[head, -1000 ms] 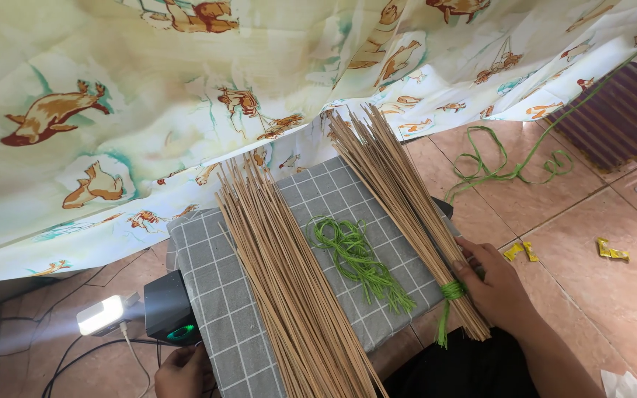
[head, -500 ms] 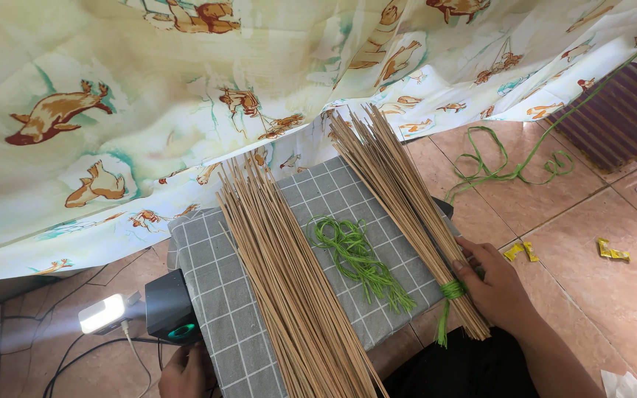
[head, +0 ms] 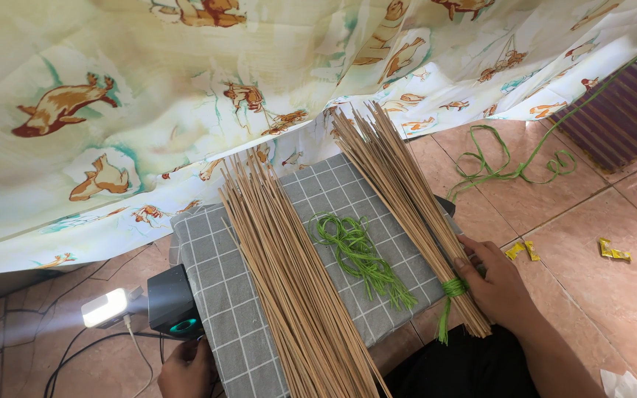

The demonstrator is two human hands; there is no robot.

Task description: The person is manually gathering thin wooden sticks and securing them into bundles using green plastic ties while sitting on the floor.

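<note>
The tied bundle of thin tan bamboo sticks (head: pixel 399 199) lies slanted on the right part of a grey checked cloth (head: pixel 333 191) that covers a low block, and its lower end passes over the cloth's edge. A green plastic string knot (head: pixel 451 289) binds this bundle near the lower end, and one tail of it hangs down. The right hand (head: pixel 497 286) lies against the bundle just beside the knot, fingers curled on the sticks, holding them. A loose heap of the same tan sticks (head: pixel 289 287) lies on the left part of the cloth. Between the two, a skein of green strings (head: pixel 359 254) rests on the cloth. The left hand (head: pixel 186 368) is at the bottom edge, below a small black device (head: pixel 173 304); whether it grasps anything I cannot tell. A longer green cord (head: pixel 506 162) lies on the tiled floor (head: pixel 599 206).
</note>
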